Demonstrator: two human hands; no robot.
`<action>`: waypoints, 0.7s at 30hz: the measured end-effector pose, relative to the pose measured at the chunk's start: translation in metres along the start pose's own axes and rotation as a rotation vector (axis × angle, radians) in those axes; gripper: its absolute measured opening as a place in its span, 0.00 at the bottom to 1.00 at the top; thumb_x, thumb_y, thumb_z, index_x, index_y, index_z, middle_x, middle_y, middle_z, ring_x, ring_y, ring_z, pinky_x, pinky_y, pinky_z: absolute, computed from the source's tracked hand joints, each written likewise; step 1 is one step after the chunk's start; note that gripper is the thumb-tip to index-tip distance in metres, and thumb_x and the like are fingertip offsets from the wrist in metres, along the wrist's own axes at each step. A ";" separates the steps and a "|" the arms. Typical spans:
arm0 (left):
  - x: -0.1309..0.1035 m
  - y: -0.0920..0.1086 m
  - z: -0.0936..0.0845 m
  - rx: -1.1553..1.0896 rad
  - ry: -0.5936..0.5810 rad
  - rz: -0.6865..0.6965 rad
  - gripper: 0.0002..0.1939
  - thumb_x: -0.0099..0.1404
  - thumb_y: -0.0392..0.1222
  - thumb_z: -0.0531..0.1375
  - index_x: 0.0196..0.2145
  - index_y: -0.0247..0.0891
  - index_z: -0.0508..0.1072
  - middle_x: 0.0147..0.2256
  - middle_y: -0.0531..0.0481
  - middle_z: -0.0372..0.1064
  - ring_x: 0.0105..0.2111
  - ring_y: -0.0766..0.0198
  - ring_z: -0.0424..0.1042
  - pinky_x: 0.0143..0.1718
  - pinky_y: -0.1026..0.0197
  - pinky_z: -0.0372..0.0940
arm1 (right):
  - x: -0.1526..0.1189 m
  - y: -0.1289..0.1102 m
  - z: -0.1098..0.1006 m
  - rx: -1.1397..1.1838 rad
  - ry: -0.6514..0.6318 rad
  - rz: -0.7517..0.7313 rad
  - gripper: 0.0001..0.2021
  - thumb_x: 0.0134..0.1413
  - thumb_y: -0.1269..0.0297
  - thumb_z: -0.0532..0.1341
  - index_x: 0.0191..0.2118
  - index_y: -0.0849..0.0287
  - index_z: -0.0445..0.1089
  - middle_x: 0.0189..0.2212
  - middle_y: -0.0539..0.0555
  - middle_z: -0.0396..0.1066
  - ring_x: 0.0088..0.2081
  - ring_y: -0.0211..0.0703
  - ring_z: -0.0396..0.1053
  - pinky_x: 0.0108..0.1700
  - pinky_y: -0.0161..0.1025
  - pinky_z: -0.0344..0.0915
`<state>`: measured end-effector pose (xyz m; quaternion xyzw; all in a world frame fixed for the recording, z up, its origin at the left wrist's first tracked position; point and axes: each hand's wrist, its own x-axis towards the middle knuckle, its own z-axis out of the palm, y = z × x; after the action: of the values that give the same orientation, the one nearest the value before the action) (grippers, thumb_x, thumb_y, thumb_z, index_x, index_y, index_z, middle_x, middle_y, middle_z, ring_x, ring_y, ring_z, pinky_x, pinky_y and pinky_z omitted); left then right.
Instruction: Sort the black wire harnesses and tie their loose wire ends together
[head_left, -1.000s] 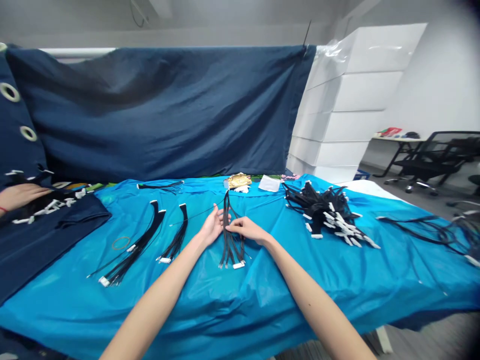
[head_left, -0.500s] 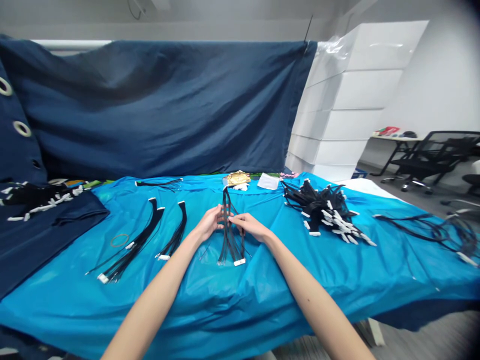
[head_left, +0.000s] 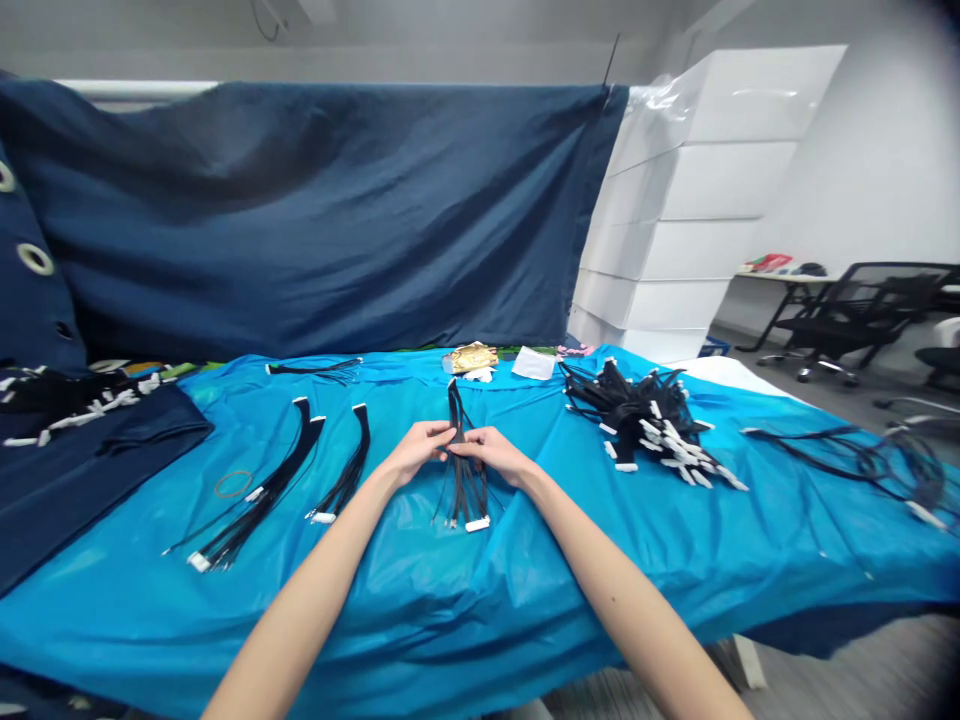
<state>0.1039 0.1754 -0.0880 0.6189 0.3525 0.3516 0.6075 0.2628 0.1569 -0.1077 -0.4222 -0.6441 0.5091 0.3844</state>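
Note:
A black wire bundle (head_left: 469, 488) with a white connector at its lower end stands out between my hands, its strands fanned toward me. My left hand (head_left: 421, 447) pinches it from the left at mid-length. From the right, my right hand (head_left: 495, 452) closes its fingers on the same strands. Left of my hands lie a short black harness (head_left: 352, 465) and a longer pair of harnesses (head_left: 274, 485), all with white connectors. A thin brown ring (head_left: 234, 484) rests beside the pair.
A large pile of black harnesses (head_left: 637, 415) lies to the right, with loose cables (head_left: 847, 465) beyond. Another pile (head_left: 75, 400) sits far left. A gold package (head_left: 472, 357) and white paper (head_left: 534, 363) are at the back of the blue sheet (head_left: 420, 620).
My left hand has closed on the bundle and its fingers have come down a little. The upper strands are drawn closer together. The view has shifted slightly.

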 end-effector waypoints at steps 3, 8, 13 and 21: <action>0.002 -0.002 -0.004 -0.017 0.094 -0.028 0.18 0.49 0.48 0.64 0.32 0.30 0.73 0.26 0.50 0.64 0.23 0.73 0.60 0.25 0.68 0.56 | -0.001 -0.003 -0.001 0.032 -0.018 0.004 0.19 0.41 0.50 0.62 0.24 0.64 0.63 0.18 0.46 0.56 0.20 0.28 0.52 0.22 0.30 0.47; 0.003 0.000 -0.007 -0.092 0.173 -0.057 0.17 0.47 0.44 0.66 0.33 0.30 0.72 0.27 0.50 0.65 0.24 0.73 0.62 0.26 0.68 0.58 | -0.001 -0.003 -0.002 0.051 -0.056 -0.010 0.20 0.42 0.48 0.61 0.24 0.63 0.60 0.18 0.45 0.55 0.20 0.29 0.54 0.22 0.29 0.49; 0.002 0.002 -0.008 -0.020 0.208 -0.071 0.17 0.47 0.46 0.66 0.30 0.29 0.71 0.28 0.47 0.67 0.24 0.71 0.65 0.27 0.67 0.61 | 0.000 0.002 -0.003 -0.011 -0.059 -0.035 0.22 0.44 0.45 0.59 0.22 0.62 0.56 0.17 0.44 0.53 0.19 0.28 0.55 0.23 0.29 0.51; -0.001 0.004 -0.007 0.113 0.198 -0.082 0.18 0.52 0.52 0.61 0.27 0.32 0.65 0.26 0.47 0.67 0.22 0.68 0.66 0.24 0.65 0.62 | -0.001 0.002 -0.005 -0.039 -0.093 -0.046 0.23 0.45 0.43 0.58 0.23 0.62 0.56 0.17 0.46 0.58 0.20 0.32 0.61 0.23 0.30 0.55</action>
<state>0.0977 0.1777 -0.0844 0.5995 0.4551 0.3653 0.5478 0.2677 0.1580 -0.1092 -0.3907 -0.6806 0.5066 0.3571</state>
